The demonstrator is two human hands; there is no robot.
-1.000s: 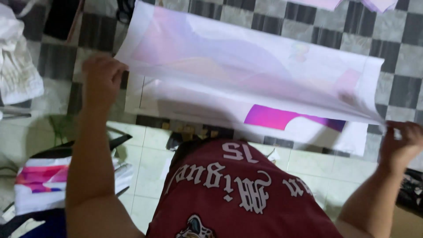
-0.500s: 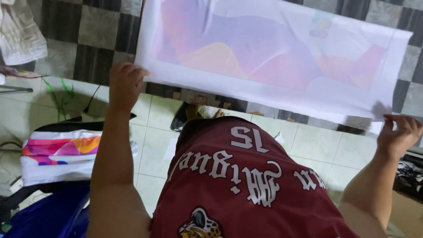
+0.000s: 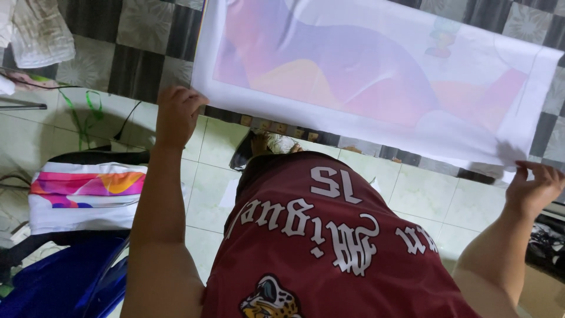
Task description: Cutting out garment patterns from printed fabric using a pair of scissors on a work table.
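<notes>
While stretched flat, printed sheet (image 3: 376, 76) pinched at lower corners: left hand (image 3: 176, 115) closed, right hand (image 3: 532, 188) closed.

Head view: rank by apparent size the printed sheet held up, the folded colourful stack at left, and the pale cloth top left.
1. Printed sheet, by far the largest.
2. Folded colourful stack.
3. Pale cloth, though the frame edge cuts it, so its full size is unsure.

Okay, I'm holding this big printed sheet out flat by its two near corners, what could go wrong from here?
1. The right hand pinches only the very corner of the printed sheet, which looks crumpled there; it might slip or crease further.
2. With only the left hand at the other corner, the wide unsupported middle may sag or fold.
3. The sheet hides the tiled floor ahead, where loose cords lie.
</notes>
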